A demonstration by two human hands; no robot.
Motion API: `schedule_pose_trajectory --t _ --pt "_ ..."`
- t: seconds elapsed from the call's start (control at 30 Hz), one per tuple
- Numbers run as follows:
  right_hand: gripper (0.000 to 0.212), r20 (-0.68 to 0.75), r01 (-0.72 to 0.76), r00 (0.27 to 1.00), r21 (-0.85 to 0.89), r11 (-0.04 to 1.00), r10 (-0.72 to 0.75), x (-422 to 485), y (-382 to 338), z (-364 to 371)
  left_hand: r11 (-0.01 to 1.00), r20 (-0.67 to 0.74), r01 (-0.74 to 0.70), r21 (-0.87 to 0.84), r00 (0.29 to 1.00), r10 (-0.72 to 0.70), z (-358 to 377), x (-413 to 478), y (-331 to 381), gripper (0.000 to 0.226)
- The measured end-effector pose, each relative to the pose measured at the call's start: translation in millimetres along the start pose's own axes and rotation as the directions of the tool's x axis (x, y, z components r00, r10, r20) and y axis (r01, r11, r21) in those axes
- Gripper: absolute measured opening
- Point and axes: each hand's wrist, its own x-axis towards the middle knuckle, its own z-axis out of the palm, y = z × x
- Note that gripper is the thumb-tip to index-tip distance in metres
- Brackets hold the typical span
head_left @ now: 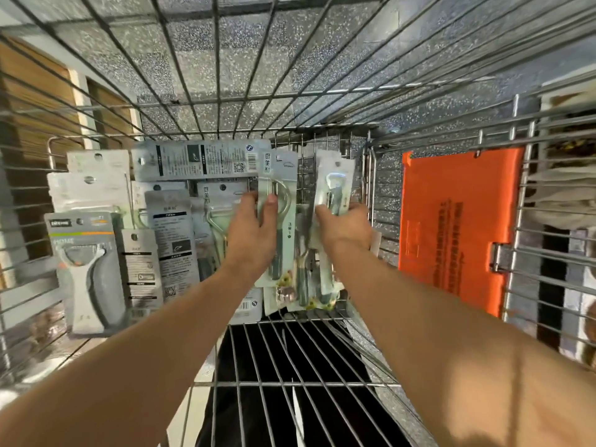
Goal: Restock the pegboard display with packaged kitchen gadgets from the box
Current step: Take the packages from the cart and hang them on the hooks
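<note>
We look down into a wire basket with both bare arms reaching forward. The left hand grips a long carded pack; its thumb lies across the front and the fingers are curled round behind. This pack shows a metal loop tool with a dark handle and stands roughly upright over the middle of the basket. The right hand pinches a second clear pack just beside the first, with the thumb on the front and the fingers wrapped round its far edge. The 2 packs are close but apart at the top. Lower down, more dark-handled packs sit between them, and we cannot tell whether either hand holds those.

To the left, a loose pile of grey and white gadget packs leans against the basket wall. Among them, nearest to us, is 1 pack with a white Y-shaped peeler. An orange flap hangs on the wire at the right. Speckled grey floor shows through the mesh.
</note>
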Motion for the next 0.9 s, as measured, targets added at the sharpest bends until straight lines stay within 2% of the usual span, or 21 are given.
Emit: schedule_pose_trajectory --t 0.07,0.17,0.27,0.3,0.37,0.43,0.53,0.63,0.7,0.77,0.83,0.9 --pt "0.066 -0.029 0.023 0.999 -0.011 1.000 -0.023 -4 10 -5 1.000 -0.005 -0.014 0.020 1.000 0.014 -1 -2 3 0.045" --pt "0.052 -0.076 0.110 0.991 0.029 0.993 -0.108 -14 17 -15 0.999 -0.004 -0.002 0.037 1.000 0.002 0 -1 6 0.050" --pt "0.038 0.093 0.185 0.974 0.201 0.962 -0.207 -33 20 -25 0.999 0.024 0.015 0.041 1.000 -0.015 3 -1 6 0.048" --pt "0.038 0.178 0.195 0.953 0.267 0.944 -0.247 -43 20 -25 0.999 0.027 0.022 0.039 0.999 -0.023 4 -2 7 0.045" --pt "0.051 0.238 0.234 0.917 0.333 0.913 -0.321 -54 22 -18 0.999 0.019 0.046 0.007 0.999 -0.046 6 -5 7 0.037" --pt "0.060 0.220 0.263 0.910 0.350 0.899 -0.352 -61 22 -10 0.992 0.011 0.110 -0.054 0.994 -0.110 8 -5 8 0.035" --pt "0.058 0.211 0.346 0.883 0.310 0.885 -0.419 -69 22 0 0.967 0.040 0.197 -0.164 0.980 -0.193 7 -4 8 0.034" --pt "0.039 0.232 0.429 0.838 0.279 0.859 -0.494 -74 25 1 0.968 0.047 0.183 -0.172 0.983 -0.178 8 -1 7 0.053" --pt "0.020 0.125 0.436 0.870 0.256 0.863 -0.477 -71 26 1 0.971 0.006 0.178 -0.162 0.984 -0.179 9 -1 7 0.044" --pt "0.018 -0.027 0.381 0.923 0.187 0.905 -0.384 -55 27 2 0.965 -0.024 0.166 -0.201 0.984 -0.175 10 2 2 0.033" --pt "0.033 -0.095 0.310 0.947 0.041 0.950 -0.305 -37 27 0 0.959 -0.034 0.169 -0.228 0.983 -0.181 8 1 2 0.037" --pt "0.049 -0.031 0.224 0.974 -0.033 0.974 -0.225 -23 28 -1 0.961 -0.034 0.173 -0.214 0.982 -0.184 7 0 2 0.042"
